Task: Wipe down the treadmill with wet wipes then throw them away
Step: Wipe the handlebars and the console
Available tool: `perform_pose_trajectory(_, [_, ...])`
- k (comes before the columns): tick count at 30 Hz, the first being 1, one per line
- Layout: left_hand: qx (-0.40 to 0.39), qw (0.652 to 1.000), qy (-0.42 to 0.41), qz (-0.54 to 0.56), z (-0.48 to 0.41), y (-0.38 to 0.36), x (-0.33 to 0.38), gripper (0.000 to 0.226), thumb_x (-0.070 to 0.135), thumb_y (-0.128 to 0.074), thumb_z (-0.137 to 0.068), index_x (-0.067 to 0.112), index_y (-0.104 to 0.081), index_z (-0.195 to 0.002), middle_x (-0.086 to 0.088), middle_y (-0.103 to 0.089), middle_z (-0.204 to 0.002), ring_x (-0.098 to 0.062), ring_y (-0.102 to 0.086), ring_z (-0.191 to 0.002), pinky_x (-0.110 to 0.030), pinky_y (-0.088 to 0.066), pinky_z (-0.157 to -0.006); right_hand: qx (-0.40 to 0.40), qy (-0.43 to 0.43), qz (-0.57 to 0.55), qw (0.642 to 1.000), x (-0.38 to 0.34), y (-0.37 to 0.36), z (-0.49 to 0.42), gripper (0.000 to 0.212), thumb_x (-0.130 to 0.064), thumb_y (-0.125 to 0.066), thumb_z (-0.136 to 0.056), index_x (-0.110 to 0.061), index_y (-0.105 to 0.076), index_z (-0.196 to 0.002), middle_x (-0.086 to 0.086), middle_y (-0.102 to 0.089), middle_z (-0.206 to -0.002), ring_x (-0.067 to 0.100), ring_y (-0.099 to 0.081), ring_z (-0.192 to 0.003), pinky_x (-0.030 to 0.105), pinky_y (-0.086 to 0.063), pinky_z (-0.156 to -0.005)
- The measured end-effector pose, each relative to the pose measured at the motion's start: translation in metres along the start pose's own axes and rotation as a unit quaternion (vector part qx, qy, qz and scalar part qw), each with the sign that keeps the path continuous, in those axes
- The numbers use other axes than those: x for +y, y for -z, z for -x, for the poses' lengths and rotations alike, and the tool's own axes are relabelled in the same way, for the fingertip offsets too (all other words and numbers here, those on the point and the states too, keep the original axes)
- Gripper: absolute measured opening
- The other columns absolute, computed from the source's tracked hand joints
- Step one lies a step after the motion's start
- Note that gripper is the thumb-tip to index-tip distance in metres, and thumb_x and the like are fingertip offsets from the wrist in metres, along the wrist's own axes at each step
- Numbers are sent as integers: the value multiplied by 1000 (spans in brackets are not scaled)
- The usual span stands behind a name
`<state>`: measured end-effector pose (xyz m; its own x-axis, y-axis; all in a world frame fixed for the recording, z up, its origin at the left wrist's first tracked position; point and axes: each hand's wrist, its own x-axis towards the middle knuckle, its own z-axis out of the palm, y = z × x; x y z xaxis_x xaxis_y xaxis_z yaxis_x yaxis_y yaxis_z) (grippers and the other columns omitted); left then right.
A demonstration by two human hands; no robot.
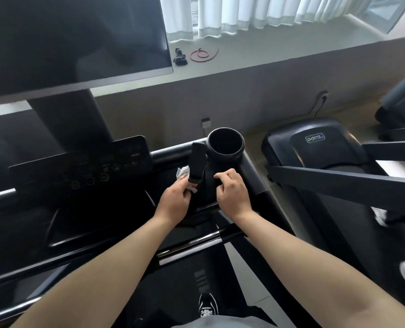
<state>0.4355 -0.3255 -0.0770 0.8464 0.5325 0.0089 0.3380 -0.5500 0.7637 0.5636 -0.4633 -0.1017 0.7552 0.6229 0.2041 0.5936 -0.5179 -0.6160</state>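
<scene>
I stand on a black treadmill with a dark control panel [83, 166] and a big dark screen [73, 39] above it. My left hand [175, 200] holds a crumpled white wet wipe [183, 173] against the left side of a short black upright lever grip [197, 162]. My right hand [232, 192] rests with curled fingers on the black console housing just below the round cup holder [225, 144], with nothing visible in it.
A chrome handlebar [196, 242] crosses below my wrists. A second treadmill [315, 147] stands to the right, with another person's white shoe on its belt. On the window ledge lie a red cord [204, 54] and a small black object [179, 57]. My black shoe [207, 304] is on the belt.
</scene>
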Motion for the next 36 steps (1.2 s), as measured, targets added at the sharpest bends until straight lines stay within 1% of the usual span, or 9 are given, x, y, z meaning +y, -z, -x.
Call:
perform_pose_trajectory(2, [1, 1000, -9, -29, -11, 8, -1, 31, 2, -54, -99, 15, -71, -122, 0, -65, -136, -16, -55, -131, -1, -31, -100, 0, 21, 11, 1000, 0, 2, -6, 33, 1, -54, -87, -6, -70, -115, 5, -62, -103, 24, -55, -101, 38, -47, -96])
perform_pose_trajectory(7, [89, 993, -20, -69, -47, 22, -16, 38, 1, -51, -100, 0, -58, -137, -20, -35, -159, -24, -23, -153, -26, -16, -124, 75, 42, 0, 996, -6, 7, -36, 35, -5, -49, -86, -10, -71, -113, 0, -61, -101, 20, -51, -102, 34, -45, -98])
perform_pose_trajectory(12, [99, 986, 74, -109, -73, 9, -13, 62, 1, -37, -101, -3, -13, -158, -26, -6, -166, -31, 4, -156, -30, 6, -125, 74, 68, 22, 995, -9, 6, -72, 38, -6, -49, -86, -8, -69, -118, 7, -62, -117, 28, -52, -122, 45, -42, -108])
perform_pose_trajectory(15, [88, 982, 119, -121, -87, 3, -12, 70, 0, -39, -101, -3, 1, -158, -22, 6, -167, -31, 12, -155, -32, 7, -125, 34, 44, 49, 997, -5, 4, -89, 45, -7, -48, -90, -8, -61, -133, 11, -55, -139, 29, -38, -143, 49, -25, -120])
perform_pose_trajectory(17, [84, 977, 109, -162, -92, 3, -11, 73, -2, -42, -100, -2, 1, -158, -19, 4, -168, -28, 9, -156, -35, 5, -126, -3, 2, 57, 998, -3, 4, -94, 48, -13, -47, -94, -10, -54, -141, 9, -48, -149, 25, -30, -148, 47, -12, -124])
perform_pose_trajectory(20, [70, 977, 42, -198, -109, 2, -14, 71, -9, -39, -97, 1, -7, -159, -13, -7, -169, -21, -3, -157, -33, -2, -126, -33, -11, 71, 997, 2, 1, -89, 59, -32, -25, -95, -12, -53, -142, 3, -61, -135, 17, -47, -135, 41, 1, -125])
perform_pose_trajectory(29, [-132, 970, -92, -182, -162, -18, 11, 73, 2, -49, -99, 10, -10, -160, -4, -13, -169, -14, -9, -156, -26, -1, -122, -8, 39, 69, 997, 13, -7, -81, 56, -35, -25, -97, -13, -59, -135, -1, -65, -122, 16, -53, -125, 43, -1, -125])
perform_pose_trajectory(32, [-82, 967, -115, -214, -153, -15, -10, 78, 8, -53, -99, 18, -8, -162, 6, -12, -169, -8, -9, -155, -18, 5, -118, -5, 47, 72, 996, 12, -8, -80, 53, -33, -26, -98, -13, -58, -135, -2, -64, -122, 15, -51, -126, 42, 1, -125])
perform_pose_trajectory(36, [47, 971, -43, -230, -120, 2, -29, 63, 12, -46, -103, 10, -20, -160, -5, -21, -167, -19, -15, -155, -32, 0, -124, 14, 52, 85, 995, 12, -11, -79, 48, -29, -29, -99, -13, -59, -132, -3, -63, -116, 17, -53, -121, 40, 1, -125])
